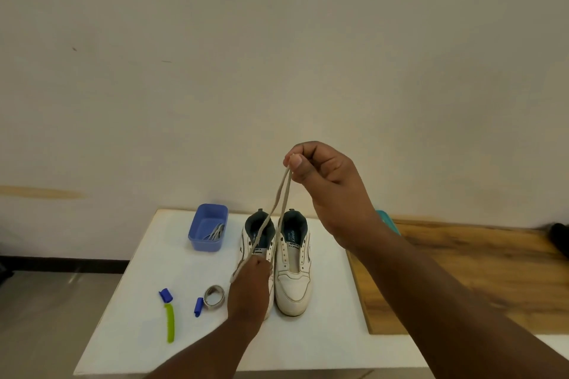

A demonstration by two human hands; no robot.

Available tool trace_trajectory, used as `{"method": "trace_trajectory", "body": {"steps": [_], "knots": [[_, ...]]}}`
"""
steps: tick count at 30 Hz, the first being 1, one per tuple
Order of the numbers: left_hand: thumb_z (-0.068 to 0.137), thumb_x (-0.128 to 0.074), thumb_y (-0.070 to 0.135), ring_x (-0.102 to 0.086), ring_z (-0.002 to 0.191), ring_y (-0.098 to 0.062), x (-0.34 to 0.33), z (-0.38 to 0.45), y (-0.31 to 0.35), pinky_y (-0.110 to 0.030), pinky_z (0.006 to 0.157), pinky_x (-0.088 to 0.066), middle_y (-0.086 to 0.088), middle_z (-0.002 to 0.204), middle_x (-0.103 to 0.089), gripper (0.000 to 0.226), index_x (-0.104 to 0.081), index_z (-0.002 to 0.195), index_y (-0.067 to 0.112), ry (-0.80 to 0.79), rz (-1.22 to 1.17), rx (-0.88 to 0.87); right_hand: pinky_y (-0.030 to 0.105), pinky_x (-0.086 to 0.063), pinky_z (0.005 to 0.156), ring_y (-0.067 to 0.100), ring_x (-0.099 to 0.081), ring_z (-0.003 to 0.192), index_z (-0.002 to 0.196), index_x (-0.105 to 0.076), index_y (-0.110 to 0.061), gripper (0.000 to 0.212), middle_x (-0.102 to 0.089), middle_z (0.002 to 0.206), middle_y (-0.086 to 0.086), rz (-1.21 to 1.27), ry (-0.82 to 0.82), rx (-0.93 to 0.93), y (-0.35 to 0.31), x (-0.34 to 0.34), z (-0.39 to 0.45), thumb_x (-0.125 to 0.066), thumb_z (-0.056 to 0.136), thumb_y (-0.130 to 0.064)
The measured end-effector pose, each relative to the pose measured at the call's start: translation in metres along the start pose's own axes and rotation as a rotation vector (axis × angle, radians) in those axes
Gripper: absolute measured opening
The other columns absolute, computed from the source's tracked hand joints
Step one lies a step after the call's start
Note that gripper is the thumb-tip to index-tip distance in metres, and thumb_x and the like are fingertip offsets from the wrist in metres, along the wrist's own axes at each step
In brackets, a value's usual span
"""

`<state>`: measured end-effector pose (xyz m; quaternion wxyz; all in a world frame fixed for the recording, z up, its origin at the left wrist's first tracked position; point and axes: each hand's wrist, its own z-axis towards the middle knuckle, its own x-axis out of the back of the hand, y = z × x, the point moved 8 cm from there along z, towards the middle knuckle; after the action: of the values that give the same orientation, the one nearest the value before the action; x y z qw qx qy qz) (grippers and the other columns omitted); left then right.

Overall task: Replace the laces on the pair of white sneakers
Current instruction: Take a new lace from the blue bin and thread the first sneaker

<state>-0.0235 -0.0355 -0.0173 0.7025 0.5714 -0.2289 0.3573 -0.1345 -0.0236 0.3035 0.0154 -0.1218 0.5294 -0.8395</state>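
1. A person's view down onto a white tabletop (323,332) in the lower middle of the frame, with a plain cream wall filling the upper half.
2. Two white sneakers (292,271) stand side by side at the centre of the tabletop, toes toward the viewer. The right-hand one shows bare eyelets and no lace.
3. The right hand (320,175), raised just above centre, pinches a grey lace (281,194) between thumb and forefinger, the other fingers curled in.
4. Two strands of the lace hang from that pinch, down and to the left. One reaches the left hand (251,283); where the other ends I cannot tell.
5. The left hand is low over the left-hand sneaker, fingers curled round the lace, with a short tail (235,274) poking out on its left.
6. Judged step: a lace is being drawn clear of the left-hand sneaker, or evened out for threading; which one is unclear. Next comes either setting it aside or feeding a tip through the lowest eyelets, which calls for a steady fingertip grip.
7. A blue plastic tub (207,228) at the tabletop's upper left holds more laces (215,232).
8. At lower left lie a tape roll (214,295), a small blue piece (198,307) and a green-and-blue tool (169,317) I cannot identify.
9. The left hand hides most of the left-hand sneaker's eyelets. A wooden surface (462,280) at right is cut off, and dark shapes at both edges are unreadable.
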Motion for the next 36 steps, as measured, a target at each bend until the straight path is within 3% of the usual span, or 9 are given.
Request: {"method": "trace_trajectory", "body": {"steps": [2,6,9,14,20,28,31,36], "knots": [[0.080,-0.080,0.015,-0.057,0.069,-0.007,0.000,0.004,-0.007,-0.015,0.061,-0.048,0.009,0.079,-0.062,0.019,-0.066,0.089,0.024,0.001,0.002,0.027,0.030,-0.051,0.089,0.006,-0.063,0.092,0.104,-0.070,-0.014,0.012,-0.071,0.096,-0.004,0.001,-0.004,0.002,-0.002,0.000,0.002,-0.059,0.103,-0.015],[0.084,-0.078,0.019,-0.052,0.058,-0.005,0.005,-0.003,-0.003,-0.017,0.054,-0.048,0.009,0.068,-0.058,0.019,-0.062,0.093,0.021,0.003,0.039,0.022,0.028,-0.051,0.088,0.003,-0.062,0.090,0.104,-0.070,-0.014,0.012,-0.071,0.095,-0.006,-0.013,-0.017,-0.032,0.000,-0.002,0.002,-0.058,0.103,-0.016],[0.091,-0.070,0.023,-0.053,0.061,-0.005,0.007,-0.005,0.004,-0.017,0.056,-0.048,0.010,0.069,-0.055,0.014,-0.057,0.095,0.024,0.027,0.125,-0.018,0.025,-0.052,0.087,0.002,-0.062,0.089,0.104,-0.070,-0.011,0.013,-0.071,0.094,-0.005,0.003,-0.004,-0.043,0.003,-0.003,-0.001,-0.058,0.103,-0.015],[0.084,-0.078,0.027,-0.059,0.078,-0.013,0.005,-0.005,0.001,-0.024,0.065,-0.053,0.004,0.090,-0.063,0.021,-0.066,0.101,0.022,0.030,0.165,-0.037,0.024,-0.052,0.086,0.006,-0.063,0.089,0.104,-0.070,-0.010,0.013,-0.071,0.095,0.003,0.034,0.008,0.006,-0.007,-0.004,-0.001,-0.058,0.103,-0.014],[0.091,-0.070,0.024,-0.051,0.063,-0.007,0.004,-0.004,0.000,-0.019,0.053,-0.046,0.009,0.082,-0.057,0.009,-0.063,0.087,0.026,0.056,0.145,-0.018,0.026,-0.050,0.086,0.006,-0.062,0.090,0.103,-0.070,-0.011,0.011,-0.070,0.095,0.000,0.051,0.012,0.046,-0.022,0.002,0.007,-0.059,0.103,-0.013],[0.094,-0.067,0.025,-0.051,0.062,-0.009,0.010,-0.005,-0.002,-0.022,0.052,-0.050,0.006,0.084,-0.056,0.008,-0.060,0.095,0.023,0.097,0.167,-0.001,0.029,-0.050,0.088,0.008,-0.063,0.092,0.103,-0.070,-0.014,0.011,-0.072,0.098,0.003,0.025,-0.017,0.004,-0.014,0.001,0.007,-0.059,0.103,-0.016],[0.092,-0.070,0.024,-0.051,0.060,-0.007,0.004,-0.009,0.000,-0.019,0.052,-0.049,0.008,0.083,-0.057,0.012,-0.059,0.095,0.025,0.041,0.209,-0.049,0.029,-0.050,0.087,0.011,-0.064,0.093,0.102,-0.070,-0.014,0.011,-0.072,0.100,0.010,0.053,-0.008,0.001,-0.012,0.001,0.006,-0.059,0.103,-0.015],[0.080,-0.082,0.029,-0.061,0.066,-0.010,-0.001,-0.010,0.007,-0.022,0.059,-0.054,0.005,0.084,-0.065,0.032,-0.065,0.105,0.020,0.004,0.220,-0.072,0.029,-0.051,0.088,0.010,-0.064,0.093,0.103,-0.071,-0.014,0.012,-0.072,0.098,0.002,0.024,-0.004,0.023,-0.022,0.003,0.012,-0.059,0.103,-0.015]]}}
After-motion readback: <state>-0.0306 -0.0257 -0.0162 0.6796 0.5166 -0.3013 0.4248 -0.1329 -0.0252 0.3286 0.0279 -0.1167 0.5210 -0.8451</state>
